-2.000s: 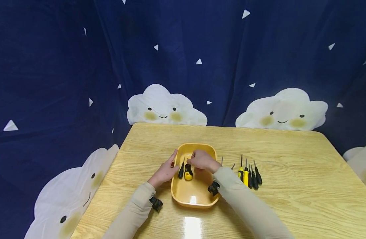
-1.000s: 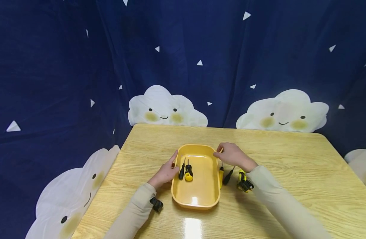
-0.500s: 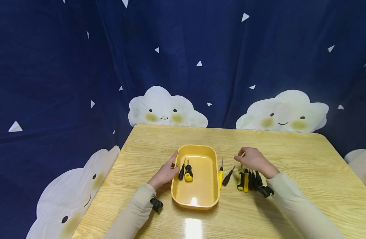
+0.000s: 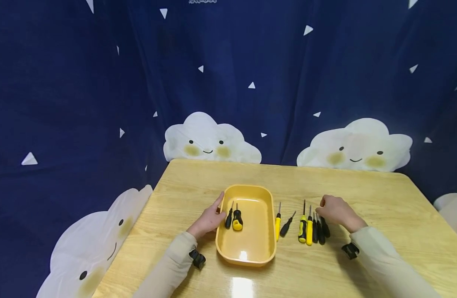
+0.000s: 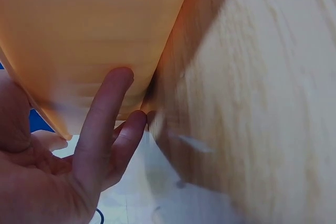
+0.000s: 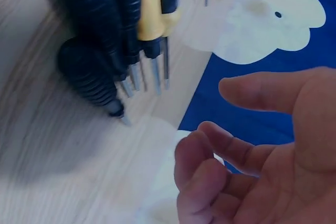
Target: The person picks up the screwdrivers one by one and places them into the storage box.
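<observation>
In the head view my left hand [image 4: 208,219] grips the left wall of a yellow plastic tray [image 4: 246,260], thumb over the rim. The left wrist view has its fingers against the tray's outer side [image 5: 105,19]. Inside the tray lie a slim black screwdriver [image 4: 229,219] and a stubby black-and-yellow screwdriver [image 4: 237,221]. My right hand [image 4: 338,211] hovers at the right end of a row of screwdrivers, partly covering a black screwdriver [image 4: 325,227]. In the right wrist view its thumb and fingers are apart with nothing between them, beside the black-handled screwdriver [image 6: 89,77].
Between tray and row lie a yellow screwdriver [image 4: 278,223] and a black screwdriver [image 4: 286,227], which is slanted. The row also has a yellow-and-black screwdriver [image 4: 302,229] and a yellow-handled screwdriver [image 4: 309,231]. All rest on a wooden table [image 4: 198,178] before a dark blue curtain [image 4: 221,41].
My right hand has let go of the stubby screwdriver in the tray and moved right, past the tray edge, to the row's right end. My left hand stays on the tray.
</observation>
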The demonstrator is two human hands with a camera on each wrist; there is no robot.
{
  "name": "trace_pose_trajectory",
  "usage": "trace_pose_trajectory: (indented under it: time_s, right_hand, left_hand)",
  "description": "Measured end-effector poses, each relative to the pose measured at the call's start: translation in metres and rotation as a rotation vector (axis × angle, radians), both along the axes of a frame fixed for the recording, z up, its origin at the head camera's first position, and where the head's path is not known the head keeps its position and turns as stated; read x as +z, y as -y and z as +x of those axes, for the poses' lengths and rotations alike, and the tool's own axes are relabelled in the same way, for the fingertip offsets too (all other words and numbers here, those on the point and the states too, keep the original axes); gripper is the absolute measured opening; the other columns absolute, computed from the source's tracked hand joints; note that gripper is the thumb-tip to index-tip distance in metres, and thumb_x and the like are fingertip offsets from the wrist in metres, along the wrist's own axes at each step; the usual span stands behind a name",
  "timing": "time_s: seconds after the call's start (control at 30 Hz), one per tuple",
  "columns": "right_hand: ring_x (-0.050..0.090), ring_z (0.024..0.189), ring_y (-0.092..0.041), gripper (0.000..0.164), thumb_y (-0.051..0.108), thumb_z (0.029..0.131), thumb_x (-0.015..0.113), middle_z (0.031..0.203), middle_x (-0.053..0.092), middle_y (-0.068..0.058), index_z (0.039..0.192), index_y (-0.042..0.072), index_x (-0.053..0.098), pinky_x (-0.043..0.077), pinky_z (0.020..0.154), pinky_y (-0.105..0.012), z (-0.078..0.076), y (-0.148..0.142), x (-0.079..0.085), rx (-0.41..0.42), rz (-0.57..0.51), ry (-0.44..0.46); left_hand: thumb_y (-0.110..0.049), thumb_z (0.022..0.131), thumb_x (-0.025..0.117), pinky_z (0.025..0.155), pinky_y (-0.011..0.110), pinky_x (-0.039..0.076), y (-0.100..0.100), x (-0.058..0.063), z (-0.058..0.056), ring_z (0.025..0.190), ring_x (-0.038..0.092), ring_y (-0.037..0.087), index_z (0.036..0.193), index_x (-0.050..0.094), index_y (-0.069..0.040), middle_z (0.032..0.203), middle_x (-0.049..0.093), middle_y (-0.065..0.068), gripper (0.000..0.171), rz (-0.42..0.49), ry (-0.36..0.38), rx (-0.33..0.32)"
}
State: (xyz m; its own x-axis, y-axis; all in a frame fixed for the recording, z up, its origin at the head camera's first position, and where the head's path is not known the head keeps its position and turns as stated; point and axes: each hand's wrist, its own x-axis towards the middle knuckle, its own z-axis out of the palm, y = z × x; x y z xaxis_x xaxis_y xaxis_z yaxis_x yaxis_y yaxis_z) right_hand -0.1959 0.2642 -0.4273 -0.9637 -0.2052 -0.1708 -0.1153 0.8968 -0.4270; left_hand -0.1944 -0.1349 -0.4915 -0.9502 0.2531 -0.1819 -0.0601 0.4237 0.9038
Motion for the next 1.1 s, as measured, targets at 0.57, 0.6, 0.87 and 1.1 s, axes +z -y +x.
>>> trace_pose_trajectory:
  time_s: [0.57,0.6,0.87,1.1]
  right_hand:
    - [0.047,0.052,-0.018,0.012,0.008,0.086,0.056,0.075,0.048,-0.011,0.088,0.001,0.047,0.043,0.045,-0.033,0.002,-0.01,-0.035,-0.053,-0.078,0.146]
    - [0.047,0.051,-0.019,0.012,0.008,0.085,0.057,0.075,0.049,-0.011,0.088,0.001,0.047,0.043,0.044,-0.033,0.002,-0.01,-0.036,-0.061,-0.082,0.151]
    - [0.05,0.051,-0.021,0.012,0.006,0.085,0.057,0.076,0.05,-0.011,0.089,0.0,0.047,0.046,0.044,-0.035,0.001,-0.013,-0.042,-0.067,-0.107,0.163]
    - [0.051,0.052,-0.02,0.01,0.001,0.081,0.053,0.076,0.049,-0.012,0.087,-0.001,0.045,0.046,0.043,-0.032,-0.001,-0.016,-0.048,-0.065,-0.091,0.16]
  left_hand:
    - [-0.011,0.094,0.048,0.05,0.036,0.055,0.001,0.001,0.002,0.07,0.066,0.024,0.154,0.009,-0.029,0.115,0.056,0.023,0.073,-0.004,0.003,-0.01]
    - [-0.012,0.094,0.047,0.05,0.036,0.055,0.001,0.001,0.002,0.07,0.066,0.024,0.153,0.009,-0.029,0.115,0.056,0.023,0.073,-0.004,0.006,-0.009]
    - [-0.012,0.095,0.047,0.049,0.036,0.055,-0.002,0.004,0.0,0.068,0.066,0.024,0.153,0.009,-0.032,0.118,0.056,0.022,0.072,-0.002,0.018,-0.008]
    - [-0.012,0.094,0.048,0.049,0.036,0.055,-0.003,0.003,0.0,0.067,0.066,0.023,0.153,0.01,-0.032,0.115,0.057,0.021,0.073,-0.01,0.014,-0.007]
